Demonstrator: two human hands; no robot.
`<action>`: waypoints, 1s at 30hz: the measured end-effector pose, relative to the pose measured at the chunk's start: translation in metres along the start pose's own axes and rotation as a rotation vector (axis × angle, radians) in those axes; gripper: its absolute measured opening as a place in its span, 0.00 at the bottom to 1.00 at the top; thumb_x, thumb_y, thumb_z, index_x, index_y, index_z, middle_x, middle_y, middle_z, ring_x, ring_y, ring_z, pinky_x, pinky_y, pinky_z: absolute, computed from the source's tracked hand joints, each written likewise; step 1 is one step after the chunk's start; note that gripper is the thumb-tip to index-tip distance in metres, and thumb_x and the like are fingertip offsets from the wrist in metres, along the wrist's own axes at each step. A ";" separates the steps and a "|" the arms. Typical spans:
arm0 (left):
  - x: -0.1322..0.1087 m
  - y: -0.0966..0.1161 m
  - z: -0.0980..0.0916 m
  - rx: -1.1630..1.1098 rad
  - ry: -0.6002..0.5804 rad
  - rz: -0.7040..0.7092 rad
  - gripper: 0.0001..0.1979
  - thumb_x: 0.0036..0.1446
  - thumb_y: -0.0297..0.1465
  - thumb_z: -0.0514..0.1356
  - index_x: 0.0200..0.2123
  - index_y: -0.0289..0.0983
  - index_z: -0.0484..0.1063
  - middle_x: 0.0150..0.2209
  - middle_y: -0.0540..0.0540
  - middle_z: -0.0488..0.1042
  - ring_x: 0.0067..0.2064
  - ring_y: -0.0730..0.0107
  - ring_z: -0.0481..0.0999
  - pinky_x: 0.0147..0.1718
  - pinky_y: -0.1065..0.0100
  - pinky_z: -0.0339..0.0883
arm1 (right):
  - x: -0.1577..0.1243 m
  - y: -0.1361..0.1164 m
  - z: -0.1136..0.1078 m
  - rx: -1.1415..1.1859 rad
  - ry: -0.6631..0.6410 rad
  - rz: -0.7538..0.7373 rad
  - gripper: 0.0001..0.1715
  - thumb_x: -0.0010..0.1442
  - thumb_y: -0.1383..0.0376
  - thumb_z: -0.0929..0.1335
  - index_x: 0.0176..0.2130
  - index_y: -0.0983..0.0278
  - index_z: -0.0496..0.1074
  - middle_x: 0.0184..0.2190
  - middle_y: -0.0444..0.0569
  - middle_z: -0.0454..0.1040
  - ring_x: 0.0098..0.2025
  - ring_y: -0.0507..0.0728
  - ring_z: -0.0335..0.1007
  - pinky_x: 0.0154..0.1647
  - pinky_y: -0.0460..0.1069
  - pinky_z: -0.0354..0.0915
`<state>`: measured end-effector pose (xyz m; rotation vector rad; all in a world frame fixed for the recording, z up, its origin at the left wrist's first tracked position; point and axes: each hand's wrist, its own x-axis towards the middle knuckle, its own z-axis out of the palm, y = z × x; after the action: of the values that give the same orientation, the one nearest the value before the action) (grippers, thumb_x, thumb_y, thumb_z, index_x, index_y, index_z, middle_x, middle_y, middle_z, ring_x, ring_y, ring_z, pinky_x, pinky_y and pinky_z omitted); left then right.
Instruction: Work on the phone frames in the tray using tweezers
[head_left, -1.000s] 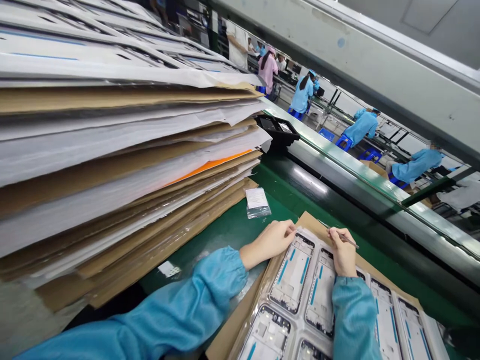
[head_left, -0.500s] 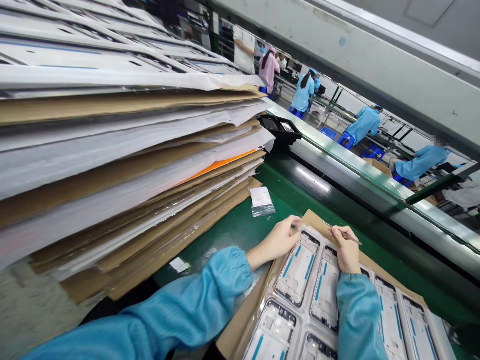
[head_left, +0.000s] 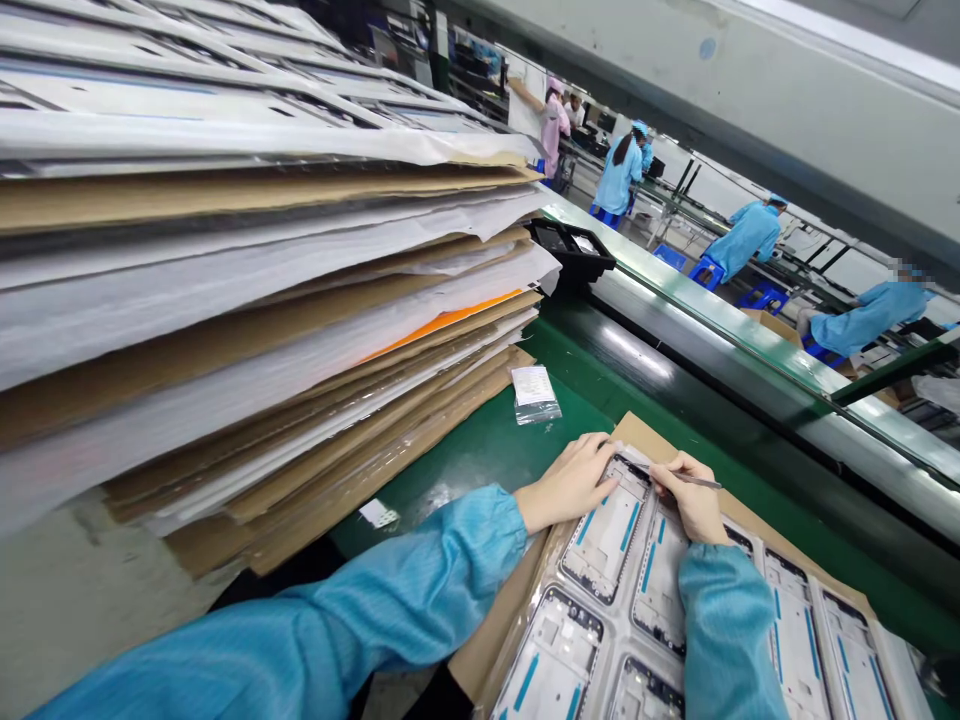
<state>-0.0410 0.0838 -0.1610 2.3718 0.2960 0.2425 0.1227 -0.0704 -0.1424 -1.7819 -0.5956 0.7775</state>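
Observation:
A clear plastic tray [head_left: 622, 620] of white phone frames with blue strips lies on a brown cardboard sheet [head_left: 487, 640] at the lower right. My left hand [head_left: 570, 485] rests at the tray's top left corner, fingers curled against the edge of one phone frame [head_left: 607, 535]. My right hand [head_left: 694, 500] is closed on thin metal tweezers [head_left: 694, 481] whose tip points left toward the frame's top edge, close to my left fingertips. Both arms wear blue sleeves.
A tall stack of cardboard sheets and white trays [head_left: 262, 280] fills the left. A small clear bag with a label [head_left: 535, 393] lies on the green bench mat [head_left: 487, 450]. A black tray [head_left: 574, 255] sits by the conveyor rail [head_left: 712, 330]. People in blue coats work beyond.
My hands have drawn closer together at the tray's top corner. The tweezers' tip has swung toward my left fingers. The view has shifted slightly.

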 end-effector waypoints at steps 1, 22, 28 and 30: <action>0.000 -0.001 0.000 0.003 0.000 0.004 0.26 0.63 0.41 0.49 0.60 0.36 0.59 0.59 0.41 0.58 0.61 0.59 0.56 0.60 0.58 0.54 | 0.000 -0.001 0.001 -0.018 -0.002 0.005 0.23 0.48 0.54 0.75 0.26 0.69 0.65 0.22 0.49 0.69 0.23 0.50 0.62 0.25 0.45 0.57; 0.002 -0.003 0.002 0.009 0.019 0.022 0.20 0.63 0.41 0.50 0.53 0.38 0.67 0.58 0.39 0.59 0.58 0.56 0.59 0.58 0.55 0.57 | 0.001 0.006 0.001 -0.125 0.015 -0.074 0.21 0.51 0.55 0.73 0.27 0.67 0.64 0.23 0.47 0.68 0.24 0.51 0.62 0.27 0.46 0.58; 0.002 -0.002 0.001 -0.032 0.001 0.014 0.20 0.63 0.40 0.49 0.55 0.43 0.68 0.60 0.40 0.57 0.60 0.56 0.58 0.59 0.54 0.55 | -0.001 0.004 0.000 -0.095 0.021 -0.065 0.21 0.51 0.56 0.74 0.27 0.67 0.64 0.23 0.48 0.68 0.24 0.51 0.62 0.26 0.46 0.58; 0.003 -0.003 0.004 -0.084 0.014 0.009 0.20 0.63 0.39 0.50 0.55 0.44 0.69 0.60 0.41 0.56 0.61 0.57 0.58 0.60 0.54 0.54 | -0.002 0.002 0.000 -0.046 0.014 -0.066 0.20 0.51 0.57 0.74 0.27 0.67 0.64 0.23 0.48 0.68 0.24 0.50 0.62 0.25 0.46 0.58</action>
<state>-0.0378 0.0844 -0.1654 2.2903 0.2761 0.2706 0.1219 -0.0724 -0.1438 -1.7994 -0.6640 0.7109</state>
